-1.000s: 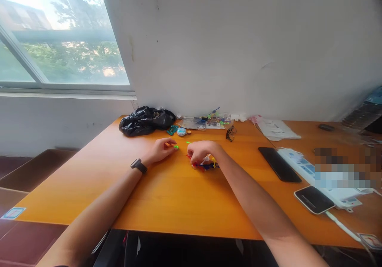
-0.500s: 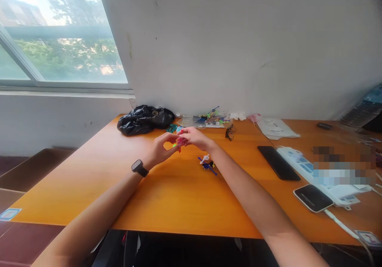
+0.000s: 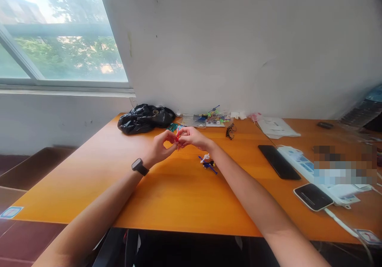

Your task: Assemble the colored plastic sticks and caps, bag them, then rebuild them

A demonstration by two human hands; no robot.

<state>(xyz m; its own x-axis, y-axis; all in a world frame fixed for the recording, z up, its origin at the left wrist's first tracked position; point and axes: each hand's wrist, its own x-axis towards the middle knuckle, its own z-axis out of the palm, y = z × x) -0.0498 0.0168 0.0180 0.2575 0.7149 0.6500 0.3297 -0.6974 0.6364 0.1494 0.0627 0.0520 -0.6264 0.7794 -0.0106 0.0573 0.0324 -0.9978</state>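
Both hands meet above the middle of the table, fingers pinched around a small red plastic piece [image 3: 178, 139]. My left hand [image 3: 162, 147], with a dark watch at its wrist, grips the piece from the left, thumb and forefinger forming a ring. From the other side my right hand [image 3: 193, 137] pinches the same piece. Thin red ends stick out above and below the fingertips; the rest is hidden. Beside my right wrist, on the table, lie small blue, white and yellow plastic parts [image 3: 208, 165].
A black plastic bag [image 3: 145, 119] sits at the back left. Small colourful parts and clear packets [image 3: 213, 119] lie along the wall, near dark glasses [image 3: 230, 132]. On the right are a black phone [image 3: 279, 162], a white power strip [image 3: 298, 161] and a white-edged device [image 3: 313, 197].
The red piece has turned between the fingers and now shows a thin, upright edge. A bright green bit seen by the left fingers is out of sight. Both hands stay nearly in place.
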